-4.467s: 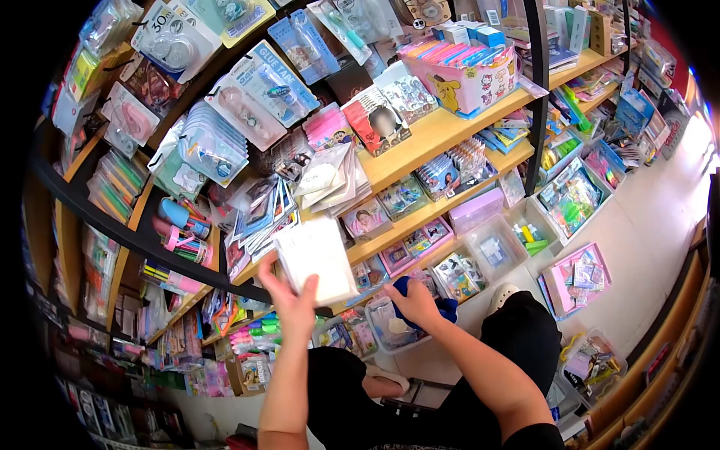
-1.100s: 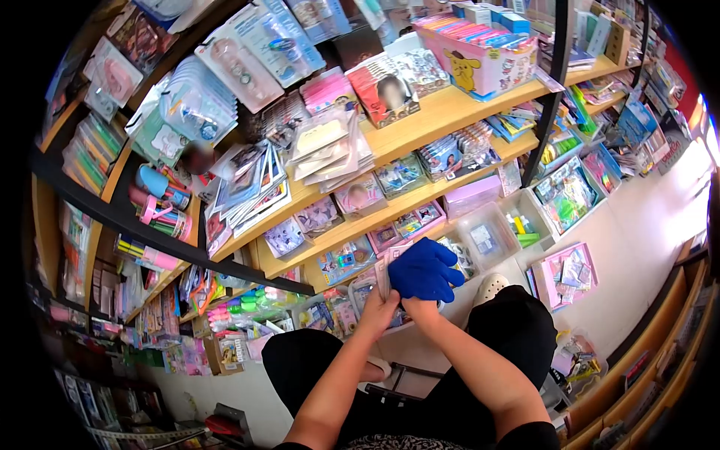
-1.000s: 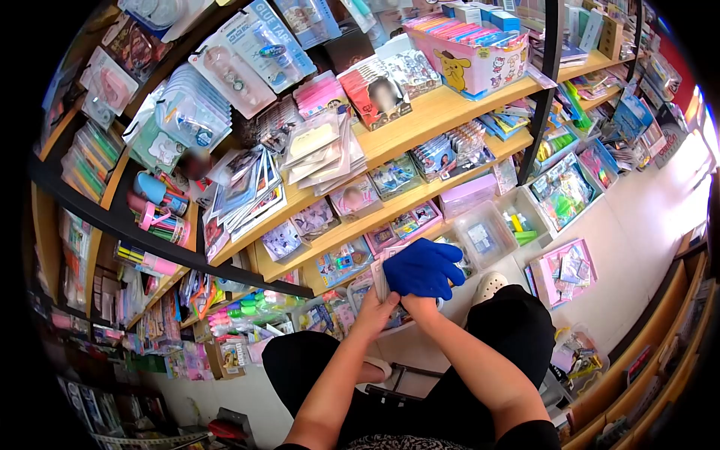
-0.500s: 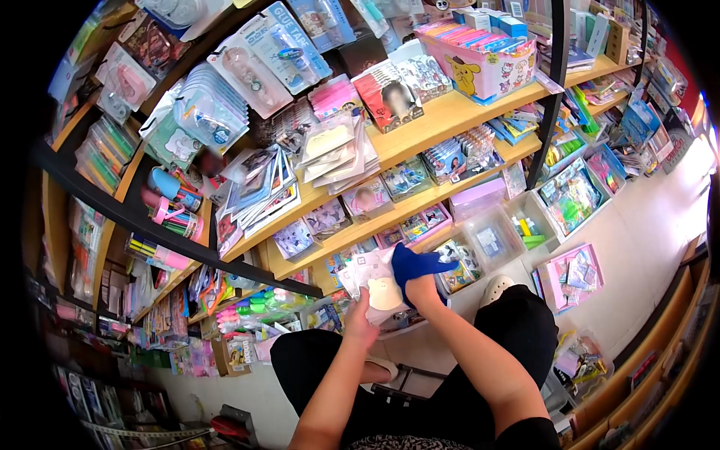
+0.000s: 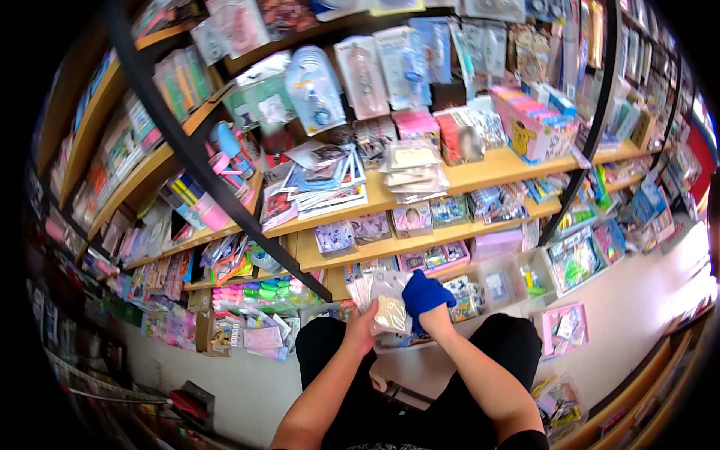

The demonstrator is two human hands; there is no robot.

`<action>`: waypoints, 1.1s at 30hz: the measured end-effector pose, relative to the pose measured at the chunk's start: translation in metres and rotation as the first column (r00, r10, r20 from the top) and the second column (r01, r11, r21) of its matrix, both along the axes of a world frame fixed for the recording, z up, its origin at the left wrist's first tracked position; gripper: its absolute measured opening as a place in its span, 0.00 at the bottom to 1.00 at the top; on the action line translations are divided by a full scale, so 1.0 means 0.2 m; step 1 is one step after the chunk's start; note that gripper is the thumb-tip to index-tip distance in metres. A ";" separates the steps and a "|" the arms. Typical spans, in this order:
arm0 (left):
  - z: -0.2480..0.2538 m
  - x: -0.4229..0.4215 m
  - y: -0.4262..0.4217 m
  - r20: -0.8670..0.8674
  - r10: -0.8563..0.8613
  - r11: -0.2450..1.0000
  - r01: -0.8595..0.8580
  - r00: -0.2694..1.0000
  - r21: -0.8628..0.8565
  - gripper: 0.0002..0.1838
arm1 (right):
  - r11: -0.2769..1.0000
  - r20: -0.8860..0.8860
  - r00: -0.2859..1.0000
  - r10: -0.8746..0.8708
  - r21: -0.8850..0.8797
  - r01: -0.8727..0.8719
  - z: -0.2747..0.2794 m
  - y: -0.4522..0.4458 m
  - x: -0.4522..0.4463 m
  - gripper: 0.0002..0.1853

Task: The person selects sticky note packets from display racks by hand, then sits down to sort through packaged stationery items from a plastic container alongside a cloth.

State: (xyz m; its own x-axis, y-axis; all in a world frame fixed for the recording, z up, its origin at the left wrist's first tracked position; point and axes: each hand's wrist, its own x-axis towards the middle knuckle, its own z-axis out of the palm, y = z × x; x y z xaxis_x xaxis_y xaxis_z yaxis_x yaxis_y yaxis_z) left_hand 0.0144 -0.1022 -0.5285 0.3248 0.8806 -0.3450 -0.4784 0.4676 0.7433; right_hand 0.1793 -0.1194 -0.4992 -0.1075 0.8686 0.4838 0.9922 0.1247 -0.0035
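Observation:
My left hand (image 5: 362, 328) is closed on a fan of flat packets in clear sleeves (image 5: 390, 288). The front packet carries a cream-coloured shape (image 5: 391, 314). A dark blue cloth (image 5: 424, 294) covers the fingers of my right hand (image 5: 436, 321), which is curled into it at the right edge of the packets. Whether the cloth touches the packets I cannot make out. Both hands are above the low bins, between my knees.
Wooden shelves (image 5: 480, 174) with stationery stand in front, held by a black post (image 5: 202, 161). Stacked sleeves (image 5: 415, 180) lie on the middle shelf. Clear bins (image 5: 497, 286) line the floor at right, near a pink box (image 5: 566, 330). Highlighters (image 5: 262, 294) sit low at left.
The view has shifted, so the shelves sit further right. The front packet has tilted in my left hand. The blue cloth has bunched up and stays beside the packets.

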 end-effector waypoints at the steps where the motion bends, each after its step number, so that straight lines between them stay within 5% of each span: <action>1: -0.04 -0.02 -0.01 0.027 -0.003 1.000 0.004 1.000 -0.021 0.20 | 0.996 -0.034 0.996 0.081 0.028 -0.080 -0.02 -0.01 -0.02 0.07; 2: -0.12 -0.05 -0.02 0.000 -0.009 1.000 0.009 1.000 -0.010 0.20 | 0.964 -0.609 0.750 0.258 0.111 -0.241 -0.21 0.00 -0.03 0.06; 3: -0.19 -0.08 -0.01 -0.001 0.000 1.000 0.000 1.000 -0.025 0.20 | 0.970 -0.971 0.229 0.068 0.010 -0.244 -0.20 -0.07 -0.07 0.05; 8: -0.22 -0.14 -0.02 0.183 0.027 0.986 0.005 0.983 -0.169 0.19 | 0.976 -0.931 -0.296 -0.214 -0.193 -0.100 -0.37 -0.15 -0.15 0.04; 11: -0.21 -0.20 -0.03 0.205 0.044 0.989 -0.013 0.978 -0.148 0.19 | 0.994 -0.936 -0.333 -0.112 -0.109 -0.029 -0.27 -0.17 -0.15 0.07; 12: -0.24 -0.21 -0.03 0.196 0.073 0.991 -0.048 0.978 -0.129 0.19 | 0.997 -0.976 -0.205 -0.067 -0.070 0.011 -0.24 -0.19 -0.14 0.08; 15: -0.25 -0.27 -0.02 0.208 0.132 0.984 -0.103 0.969 -0.144 0.18 | 0.985 -0.975 -0.219 0.040 0.002 0.172 -0.17 -0.17 -0.13 0.08; 19: -0.18 -0.36 -0.04 0.221 0.115 0.991 -0.097 0.969 -0.091 0.18 | 0.960 -0.998 0.021 -0.053 -0.045 0.275 -0.17 -0.17 -0.08 0.11; 21: -0.17 -0.40 -0.05 0.280 0.073 0.991 -0.038 0.957 -0.128 0.17 | 0.978 -0.970 0.238 -0.045 0.006 0.208 -0.24 -0.14 -0.08 0.09; 24: -0.18 -0.42 -0.06 0.398 -0.069 0.972 0.152 0.915 -0.179 0.19 | 0.999 -0.981 -0.195 -0.006 0.002 -0.040 -0.20 -0.21 -0.19 0.05; 27: -0.17 -0.34 -0.11 0.294 -0.213 0.960 0.255 0.932 -0.112 0.21 | 0.987 -0.932 -0.351 -0.087 -0.032 -0.158 -0.18 -0.25 -0.29 0.07; 29: -0.20 -0.29 -0.12 0.276 -0.253 0.954 0.286 0.927 -0.087 0.20 | 0.867 -0.691 -0.620 -0.371 -0.019 -0.498 -0.23 -0.23 -0.28 0.19; 33: -0.17 -0.22 -0.13 0.269 -0.234 0.950 0.279 0.934 -0.142 0.17 | 0.816 -0.440 -0.766 -0.468 0.117 -0.566 -0.14 -0.26 -0.29 0.24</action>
